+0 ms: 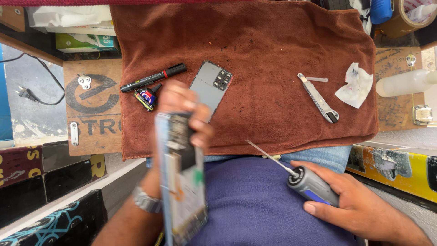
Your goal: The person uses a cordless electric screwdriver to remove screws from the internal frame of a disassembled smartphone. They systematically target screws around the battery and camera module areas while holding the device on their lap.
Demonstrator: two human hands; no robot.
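A brown towel (273,68) covers the workbench across the upper middle of the frame, with dark boxes at lower left. On the towel I note a grey back cover (210,86), a black marker (152,78), a small battery (144,99), a utility knife (317,97) and a crumpled tissue (356,85) at upper right.

My left hand (184,109) is closed around the top edge of an opened phone (182,182), held upright at lower centre; the view is blurred there. My right hand (355,205) is wrapped around a screwdriver (309,182) at lower right, its thin shaft pointing up-left.

I judge the phone light, stiff and fragile with its insides exposed. It should be gripped by the side edges, clear of the boards. The screwdriver's handle looks grippy.
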